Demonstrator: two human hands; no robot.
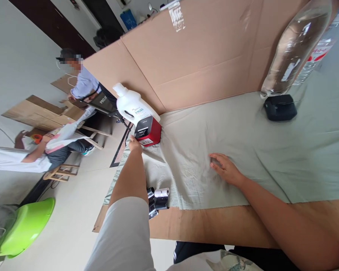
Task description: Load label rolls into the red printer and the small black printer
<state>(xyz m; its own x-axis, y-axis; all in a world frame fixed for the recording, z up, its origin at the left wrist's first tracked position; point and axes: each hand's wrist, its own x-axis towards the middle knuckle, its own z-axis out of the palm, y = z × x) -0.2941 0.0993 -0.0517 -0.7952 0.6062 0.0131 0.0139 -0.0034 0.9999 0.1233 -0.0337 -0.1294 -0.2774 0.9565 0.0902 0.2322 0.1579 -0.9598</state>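
A red and black receipt printer (154,133) sits on the grey cloth (192,150) at the far left of the table. My left hand (135,144) reaches out to its near left corner with the fingers curled against it; part of the fingers is hidden. Beside the printer stands a white jug (134,105) with a handle. My right hand (225,168) hovers over or rests lightly on the middle of the cloth, fingers apart and nothing in them. Near the front edge, under my left forearm, lie a white paper roll (161,192) and black wrapping.
A tall cardboard panel (200,56) borders the table's back. Two clear bottles, one large bottle (296,49) in front, stand at the right beside a black case (280,107). Two people sit at left near cardboard boxes (36,113). A green basin (28,226) is on the floor.
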